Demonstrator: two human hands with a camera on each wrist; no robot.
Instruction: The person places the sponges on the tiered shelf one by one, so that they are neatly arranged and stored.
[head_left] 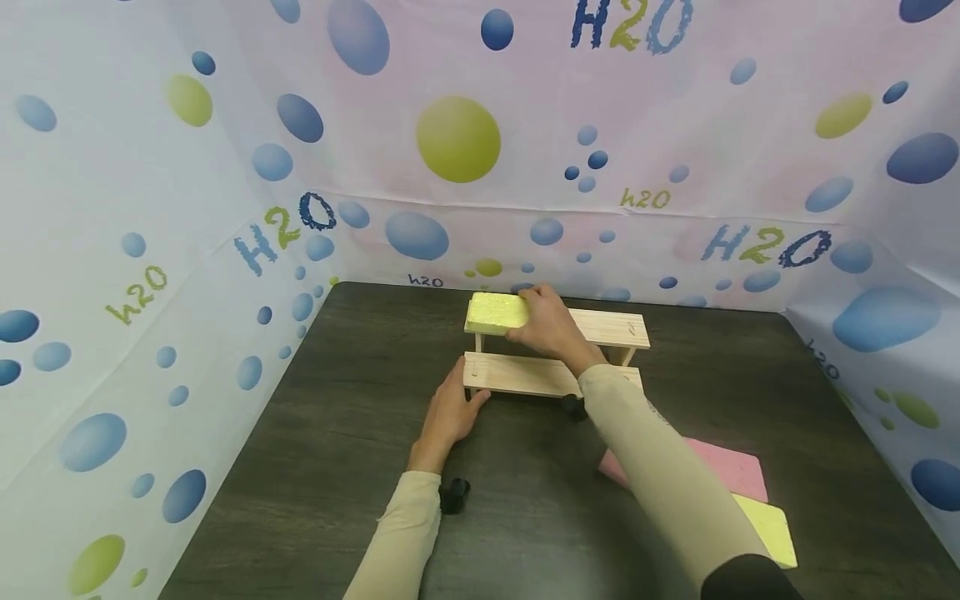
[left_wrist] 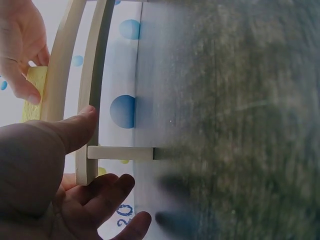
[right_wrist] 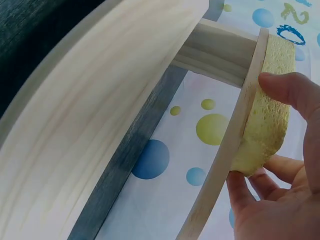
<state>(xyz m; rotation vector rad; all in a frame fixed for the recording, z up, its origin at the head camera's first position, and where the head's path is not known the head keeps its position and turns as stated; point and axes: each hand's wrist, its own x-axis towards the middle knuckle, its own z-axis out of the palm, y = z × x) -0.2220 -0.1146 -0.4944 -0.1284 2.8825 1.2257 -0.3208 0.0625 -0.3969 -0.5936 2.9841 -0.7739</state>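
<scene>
A small two-step wooden shelf (head_left: 517, 375) stands on the dark table. At the left end of its upper board (head_left: 611, 327) sits a yellow sponge (head_left: 495, 312). My right hand (head_left: 551, 325) holds this sponge, thumb (right_wrist: 287, 90) on its near side and fingers around its end; in the right wrist view the sponge (right_wrist: 270, 100) lies flat against the upper board (right_wrist: 225, 145). Lower down, my left hand (head_left: 447, 417) grips the left end of the lower board. The left wrist view has its thumb (left_wrist: 80, 130) on one side of that board (left_wrist: 90, 100) and fingers on the other.
A pink sheet-like piece (head_left: 731, 471) and another yellow piece (head_left: 768, 529) lie at the right front of the table (head_left: 315, 467), partly behind my right sleeve. A white curtain (head_left: 225, 333) with coloured dots hangs around the back and sides.
</scene>
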